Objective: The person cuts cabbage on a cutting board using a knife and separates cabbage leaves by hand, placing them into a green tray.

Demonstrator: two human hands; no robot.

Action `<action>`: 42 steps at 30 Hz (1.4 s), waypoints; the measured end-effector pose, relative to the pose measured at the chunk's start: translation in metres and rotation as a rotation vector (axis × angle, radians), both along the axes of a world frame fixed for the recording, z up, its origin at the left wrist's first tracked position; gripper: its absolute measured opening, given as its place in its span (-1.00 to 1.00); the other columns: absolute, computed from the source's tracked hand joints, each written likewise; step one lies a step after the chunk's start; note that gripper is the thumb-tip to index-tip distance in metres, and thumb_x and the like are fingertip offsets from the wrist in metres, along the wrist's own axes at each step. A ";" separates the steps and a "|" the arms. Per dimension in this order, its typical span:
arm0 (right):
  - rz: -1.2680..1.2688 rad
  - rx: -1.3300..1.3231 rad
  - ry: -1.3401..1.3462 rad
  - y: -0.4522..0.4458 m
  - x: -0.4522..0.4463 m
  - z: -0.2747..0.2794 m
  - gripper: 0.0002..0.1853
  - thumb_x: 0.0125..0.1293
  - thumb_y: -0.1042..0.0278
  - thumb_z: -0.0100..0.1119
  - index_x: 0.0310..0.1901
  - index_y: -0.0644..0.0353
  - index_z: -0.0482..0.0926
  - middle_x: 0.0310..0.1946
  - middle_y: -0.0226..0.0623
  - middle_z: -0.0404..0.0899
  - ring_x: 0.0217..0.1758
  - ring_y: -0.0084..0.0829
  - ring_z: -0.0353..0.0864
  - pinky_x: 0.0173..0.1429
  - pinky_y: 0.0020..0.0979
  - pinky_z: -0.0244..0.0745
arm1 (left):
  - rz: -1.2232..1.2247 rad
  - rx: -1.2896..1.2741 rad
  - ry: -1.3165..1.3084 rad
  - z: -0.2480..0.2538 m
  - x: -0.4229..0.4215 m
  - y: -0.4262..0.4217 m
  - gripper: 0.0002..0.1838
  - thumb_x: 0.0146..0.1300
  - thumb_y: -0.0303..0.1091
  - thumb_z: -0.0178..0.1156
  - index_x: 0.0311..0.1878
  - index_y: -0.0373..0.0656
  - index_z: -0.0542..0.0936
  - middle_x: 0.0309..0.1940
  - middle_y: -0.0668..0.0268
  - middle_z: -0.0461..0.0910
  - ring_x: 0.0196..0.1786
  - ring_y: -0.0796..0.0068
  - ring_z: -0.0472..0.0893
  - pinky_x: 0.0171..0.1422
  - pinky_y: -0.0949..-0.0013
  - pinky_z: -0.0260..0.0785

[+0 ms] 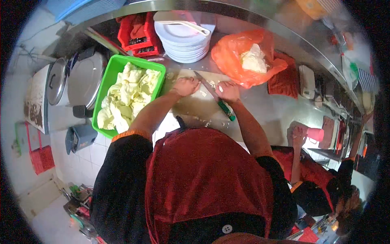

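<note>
On the cutting board (189, 106) lies a knife (225, 110) with a green handle, its blade pointing away from me and passing between my hands. My left hand (187, 86) is closed over the board, left of the blade; whatever is in its fingers is hidden. Right of the blade, my right hand (228, 91) has curled fingers with a small white piece (220, 88) at their tips. Pale scraps are scattered over the board. To the left, a green basket (160, 67) holds loose cabbage leaves (128, 97). An orange plastic bag (227, 51) with a pale cabbage (254, 59) lies beyond my right hand.
Stacked white plates (183, 44) stand at the back, beside a red crate (134, 34). Large lidded pots (85, 77) are at the left. A metal shelf edge (243, 9) crosses overhead. At right, a co-worker's hand (299, 132) is near a pink cup (315, 134).
</note>
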State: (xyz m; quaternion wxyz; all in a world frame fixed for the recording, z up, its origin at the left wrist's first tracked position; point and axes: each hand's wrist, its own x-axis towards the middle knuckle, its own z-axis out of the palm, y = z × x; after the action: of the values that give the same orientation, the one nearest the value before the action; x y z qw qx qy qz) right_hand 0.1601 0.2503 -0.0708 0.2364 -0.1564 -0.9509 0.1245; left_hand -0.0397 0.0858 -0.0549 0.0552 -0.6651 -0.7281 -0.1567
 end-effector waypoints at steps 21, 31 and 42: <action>0.389 -0.584 0.254 -0.182 -0.202 0.199 -0.40 0.23 -0.03 0.25 0.15 0.25 0.45 0.10 0.05 0.51 0.15 -0.05 0.53 0.21 -0.17 0.43 | 0.942 0.480 -0.477 0.097 -0.136 -0.239 -0.51 0.48 -0.05 -0.13 0.04 -0.36 0.48 0.00 -0.07 0.54 0.00 0.05 0.51 0.16 0.16 0.29; 0.042 -0.929 0.184 -0.088 0.036 0.037 -0.71 0.24 0.21 0.31 -0.17 0.25 0.55 -0.30 -0.19 0.64 -0.24 -0.30 0.65 -0.10 -0.31 0.54 | 0.494 0.311 -0.462 0.155 0.013 -0.167 -0.71 0.22 -0.51 0.16 0.02 -0.30 0.48 -0.06 0.04 0.54 -0.03 0.10 0.56 0.13 0.21 0.40; -0.325 -0.310 -0.162 -0.099 0.143 0.009 -0.48 0.04 0.23 0.38 0.01 0.23 0.42 -0.10 -0.02 0.50 0.01 0.01 0.52 0.10 -0.04 0.44 | 0.203 -0.673 -0.218 0.040 -0.126 -0.173 -0.55 0.13 -0.35 0.12 0.14 -0.07 0.54 0.11 -0.04 0.53 0.15 -0.09 0.50 0.36 0.05 0.26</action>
State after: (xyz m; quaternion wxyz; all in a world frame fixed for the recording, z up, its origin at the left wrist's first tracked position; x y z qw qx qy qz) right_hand 0.3031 0.1515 -0.0620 0.1495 -0.3513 -0.8986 0.2163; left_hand -0.1656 -0.0872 -0.0146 -0.2294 -0.5499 -0.8026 0.0276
